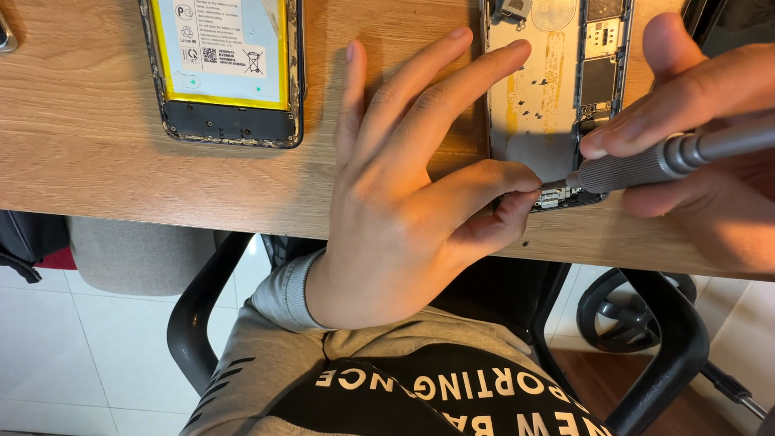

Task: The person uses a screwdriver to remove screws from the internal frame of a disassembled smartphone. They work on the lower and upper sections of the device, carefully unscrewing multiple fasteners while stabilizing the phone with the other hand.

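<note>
Grey knurled metal formed the shaft of the screwdriver (pixel 646 164), whose long axis ran nearly level across the view, rising slightly toward the right edge, with its tip pointing left at the lower end of the opened phone (pixel 557 97). We noted that this phone lay on the desk (pixel 97 137) with its long axis running away from us, its lower edge near the front edge of the desk, and its inner frame and circuit parts exposed.

Our right hand (pixel 694 137) was closed around the screwdriver, fingers curled over the shaft from above and the thumb raised beside the phone's right side. Our left hand (pixel 404 202) was mostly open: the three outer fingers were spread flat and extended across the desk, with the two longest tips reaching the phone's left edge, while the thumb and forefinger were pinched together at the phone's lower edge, right where the tool tip met it. Whether a small part sat between those two fingertips, we could not tell.

A second opened phone (pixel 230 73), showing a yellow-bordered battery, lay well apart to the left on the same surface. The desk was light wood-grain laminate. Below its front edge we saw the black office chair (pixel 194 315) armrests, a grey sleeve, a black garment with white lettering, and a white tiled floor (pixel 48 347).
</note>
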